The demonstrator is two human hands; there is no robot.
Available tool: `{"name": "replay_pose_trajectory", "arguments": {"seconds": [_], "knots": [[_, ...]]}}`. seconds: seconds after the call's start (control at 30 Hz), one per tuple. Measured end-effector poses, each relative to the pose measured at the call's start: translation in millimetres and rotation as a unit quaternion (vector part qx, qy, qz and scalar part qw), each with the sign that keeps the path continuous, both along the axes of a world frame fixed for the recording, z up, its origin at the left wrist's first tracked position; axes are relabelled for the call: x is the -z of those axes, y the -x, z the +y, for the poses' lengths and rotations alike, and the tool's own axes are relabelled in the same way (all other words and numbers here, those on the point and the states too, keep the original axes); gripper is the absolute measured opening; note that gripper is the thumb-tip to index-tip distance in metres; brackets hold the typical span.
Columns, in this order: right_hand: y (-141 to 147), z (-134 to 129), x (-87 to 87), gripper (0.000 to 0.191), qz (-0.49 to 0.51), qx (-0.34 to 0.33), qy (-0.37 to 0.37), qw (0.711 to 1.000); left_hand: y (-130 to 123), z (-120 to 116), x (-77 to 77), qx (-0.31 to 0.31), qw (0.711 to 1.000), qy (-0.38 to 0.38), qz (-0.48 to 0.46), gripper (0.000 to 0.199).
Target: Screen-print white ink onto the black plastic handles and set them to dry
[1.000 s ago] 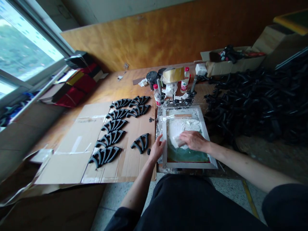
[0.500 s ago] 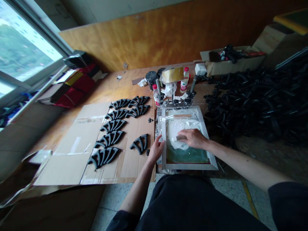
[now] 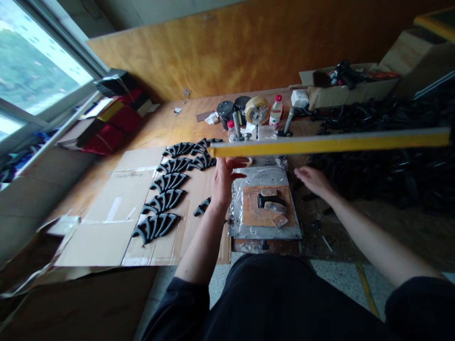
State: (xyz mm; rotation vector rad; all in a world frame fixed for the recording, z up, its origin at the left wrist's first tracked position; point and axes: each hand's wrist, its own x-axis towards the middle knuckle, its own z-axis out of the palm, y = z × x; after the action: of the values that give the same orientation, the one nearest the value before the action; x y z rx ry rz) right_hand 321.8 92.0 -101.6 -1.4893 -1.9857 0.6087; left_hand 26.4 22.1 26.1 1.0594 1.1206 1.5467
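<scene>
On the left, one sheet of cardboard (image 3: 92, 241) bears eight groups of black parts (image 3: 170, 226): five in a left column, two beside its top, and one in the middle, partly behind the left arm. The left hand (image 3: 223, 177) is at the frame's left end, visible fingers parted and pointing right; whether it grips the frame, I cannot tell.

Top centre, there are two tubs (image 3: 225, 113), one tape roll (image 3: 256, 111) and two red-capped bottles (image 3: 276, 113).

The single frame (image 3: 320, 147) is raised and seen edge-on, crossing from centre to far right: a long bar, grey above, yellow below, its long axis nearly level, the right end slightly higher.

Under it, lower centre, one plate (image 3: 270, 177) carries one brown board (image 3: 249, 213). On this lies one dark, glossy part (image 3: 272, 199), wide head left, curved body pointing right, long axis nearly level, between two pale blocks (image 3: 275, 207).

The right hand (image 3: 313, 180), right of the plate, has loosely bent fingers with nothing visible in them. One black pile (image 3: 401, 184) fills the right.
</scene>
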Motion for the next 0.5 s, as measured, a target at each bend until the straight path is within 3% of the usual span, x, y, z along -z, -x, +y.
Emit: {"name": "replay_pose_trajectory", "arguments": {"seconds": [0.07, 0.13, 0.2, 0.23, 0.3, 0.37, 0.43, 0.5], "knots": [[31, -32, 20.6, 0.035, -0.099, -0.090, 0.007, 0.991, -8, 0, 4.4, -0.018, 1.000, 0.012, -0.013, 0.064], [62, -57, 30.0, 0.025, -0.189, -0.107, -0.004, 0.976, -20, -15, 25.6, -0.029, 0.996, 0.073, -0.039, 0.063], [86, -76, 27.9, 0.018, -0.231, -0.071, 0.014, 0.970, -34, -41, 57.5, 0.045, 0.974, 0.213, -0.058, 0.065], [95, -84, 23.6, 0.016, -0.231, -0.052, 0.025, 0.971, -42, -56, 73.9, 0.118, 0.945, 0.296, -0.067, 0.067], [110, -98, 12.1, 0.016, -0.194, -0.061, 0.013, 0.979, -56, -81, 100.4, 0.175, 0.905, 0.369, -0.115, 0.064], [116, -107, 2.2, 0.017, -0.128, -0.139, -0.032, 0.981, -58, -96, 114.9, 0.142, 0.899, 0.378, -0.168, 0.055], [106, -105, -0.1, 0.019, -0.073, -0.199, -0.062, 0.975, -40, -100, 121.1, 0.075, 0.912, 0.366, -0.168, 0.049], [75, -91, 9.3, 0.024, -0.078, -0.167, -0.057, 0.981, 0, -99, 126.8, -0.005, 0.929, 0.356, -0.100, 0.051]]}}
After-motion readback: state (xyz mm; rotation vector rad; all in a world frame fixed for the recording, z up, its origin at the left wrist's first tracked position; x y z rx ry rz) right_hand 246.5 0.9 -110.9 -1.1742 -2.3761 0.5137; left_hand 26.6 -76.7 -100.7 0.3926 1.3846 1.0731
